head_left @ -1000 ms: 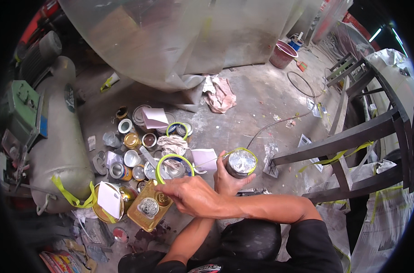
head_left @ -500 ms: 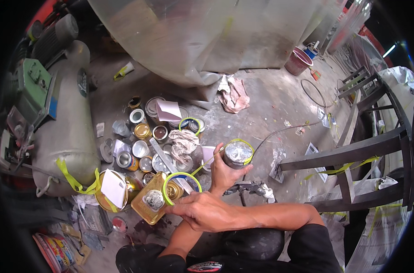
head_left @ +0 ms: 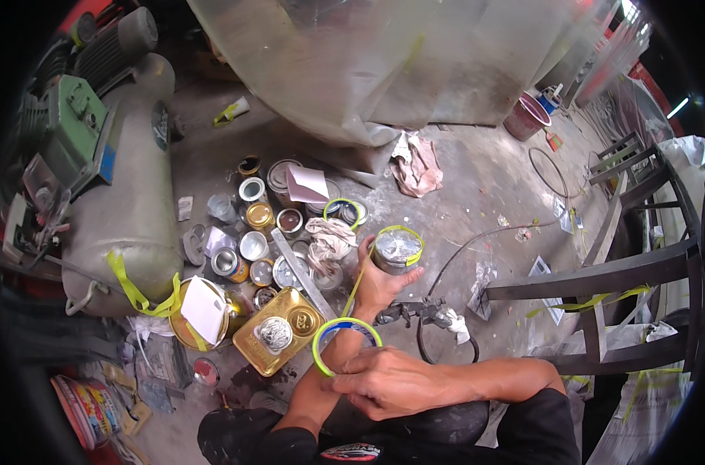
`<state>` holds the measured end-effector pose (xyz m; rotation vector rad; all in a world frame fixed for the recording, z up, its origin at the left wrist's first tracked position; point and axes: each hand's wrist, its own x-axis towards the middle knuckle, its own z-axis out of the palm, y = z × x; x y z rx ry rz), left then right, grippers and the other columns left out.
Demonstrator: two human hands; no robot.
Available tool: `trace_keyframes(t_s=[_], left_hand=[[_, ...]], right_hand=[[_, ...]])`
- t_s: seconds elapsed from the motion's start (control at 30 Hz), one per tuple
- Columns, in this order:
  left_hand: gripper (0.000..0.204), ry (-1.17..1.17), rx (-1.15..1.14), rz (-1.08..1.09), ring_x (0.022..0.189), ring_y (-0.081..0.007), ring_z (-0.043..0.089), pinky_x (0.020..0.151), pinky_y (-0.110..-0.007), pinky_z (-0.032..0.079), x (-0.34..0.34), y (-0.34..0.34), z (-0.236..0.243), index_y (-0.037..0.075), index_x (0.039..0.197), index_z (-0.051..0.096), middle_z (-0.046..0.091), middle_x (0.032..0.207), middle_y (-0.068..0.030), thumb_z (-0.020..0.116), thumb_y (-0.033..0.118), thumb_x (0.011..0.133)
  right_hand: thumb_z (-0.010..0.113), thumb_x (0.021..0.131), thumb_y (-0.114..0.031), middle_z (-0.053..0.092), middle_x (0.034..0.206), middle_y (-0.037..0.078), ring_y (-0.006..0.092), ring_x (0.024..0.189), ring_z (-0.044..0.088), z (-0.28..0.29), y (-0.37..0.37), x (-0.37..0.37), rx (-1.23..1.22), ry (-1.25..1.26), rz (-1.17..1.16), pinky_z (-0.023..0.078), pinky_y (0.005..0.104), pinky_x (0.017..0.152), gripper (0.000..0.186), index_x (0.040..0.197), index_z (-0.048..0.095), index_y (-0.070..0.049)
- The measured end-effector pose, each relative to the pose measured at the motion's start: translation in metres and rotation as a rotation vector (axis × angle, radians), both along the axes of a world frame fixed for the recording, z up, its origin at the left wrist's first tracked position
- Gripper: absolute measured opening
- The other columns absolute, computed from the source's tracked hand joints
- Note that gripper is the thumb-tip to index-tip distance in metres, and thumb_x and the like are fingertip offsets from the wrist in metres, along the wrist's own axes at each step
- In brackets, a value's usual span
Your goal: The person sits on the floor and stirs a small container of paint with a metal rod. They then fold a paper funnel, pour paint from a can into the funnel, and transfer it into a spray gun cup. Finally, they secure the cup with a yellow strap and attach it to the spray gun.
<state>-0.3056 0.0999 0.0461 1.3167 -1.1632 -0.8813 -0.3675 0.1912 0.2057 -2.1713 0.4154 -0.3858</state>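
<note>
My left hand (head_left: 383, 285) is wrapped around the side of a dark round container (head_left: 399, 252) whose top shows crinkled, shiny film. Yellow-green tape (head_left: 421, 249) circles its upper rim. From there a narrow strip of the tape (head_left: 355, 293) runs down to a tape roll (head_left: 318, 359) with a blue inner core. My right hand (head_left: 387, 380) pinches the roll's lower edge, its forearm crossing in front of my left forearm. A gold rectangular tin (head_left: 252, 341) stands left of the roll. Just below the container lies a dark spray gun (head_left: 403, 311), partly hidden by my left hand.
Several open and lidded paint cans (head_left: 253, 246) crowd the floor at left, with a crumpled rag (head_left: 331, 242) among them. A compressor tank (head_left: 124, 232) stands farther left. A hose (head_left: 461, 242) crosses the floor; a dark wooden frame (head_left: 593, 271) is at right. Plastic sheeting (head_left: 368, 70) hangs behind.
My right hand and the tape roll have moved right and down, and the strip to the container looks longer. My left hand still holds the container. The whole view has shifted slightly.
</note>
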Motion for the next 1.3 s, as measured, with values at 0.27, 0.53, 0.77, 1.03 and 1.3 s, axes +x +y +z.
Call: trace_keyframes(t_s=[0.27, 0.53, 0.77, 1.03, 1.3], left_hand=[[0.113, -0.034, 0.076, 0.030, 0.115, -0.0282, 0.061, 0.099, -0.037, 0.049, 0.015, -0.007, -0.004, -0.004, 0.139, 0.039, 0.061, 0.125, -0.0198, 0.100, 0.038, 0.053], [0.113, 0.084, 0.092, -0.005, 0.116, -0.0253, 0.061, 0.101, -0.035, 0.048, 0.027, -0.007, 0.006, -0.003, 0.142, 0.036, 0.061, 0.126, -0.0185, 0.100, 0.032, 0.055], [0.108, 0.153, 0.056, -0.086, 0.115, -0.0220, 0.060, 0.102, -0.034, 0.047, 0.029, -0.004, 0.028, -0.002, 0.143, 0.037, 0.061, 0.127, -0.0158, 0.098, 0.021, 0.057], [0.078, 0.367, -0.063, -0.278, 0.104, -0.0166, 0.065, 0.095, -0.033, 0.051, 0.038, 0.000, 0.052, -0.001, 0.125, 0.056, 0.068, 0.113, -0.0093, 0.096, 0.014, 0.059], [0.092, 0.462, -0.053, -0.501, 0.112, -0.0168, 0.062, 0.100, -0.033, 0.049, 0.045, 0.011, 0.074, -0.002, 0.134, 0.049, 0.064, 0.121, -0.0092, 0.096, 0.013, 0.057]], right_hand=[[0.072, 0.081, -0.014, 0.066, 0.069, 0.007, 0.0252, 0.059, 0.065, 0.042, -0.001, -0.033, -0.104, 0.055, -0.158, 0.052, 0.0379, 0.054, 0.023, 0.103, 0.073, -0.007], [0.085, 0.077, -0.018, 0.063, 0.058, 0.008, 0.0183, 0.047, 0.062, 0.063, -0.005, -0.083, -0.249, 0.045, -0.455, 0.048, 0.0292, 0.049, 0.035, 0.107, 0.075, -0.003], [0.085, 0.076, -0.015, 0.065, 0.062, 0.010, 0.0220, 0.052, 0.066, 0.062, -0.002, -0.126, -0.405, 0.168, -0.807, 0.051, 0.0302, 0.054, 0.031, 0.104, 0.075, -0.005], [0.081, 0.078, -0.013, 0.064, 0.061, 0.010, 0.0266, 0.051, 0.064, 0.039, -0.030, -0.154, -0.754, 0.246, -0.908, 0.050, 0.0361, 0.052, 0.030, 0.106, 0.072, -0.010], [0.070, 0.084, -0.006, 0.067, 0.079, 0.007, 0.0271, 0.064, 0.066, 0.010, -0.061, -0.151, -0.820, 0.296, -0.954, 0.052, 0.0389, 0.056, 0.041, 0.124, 0.067, -0.015]])
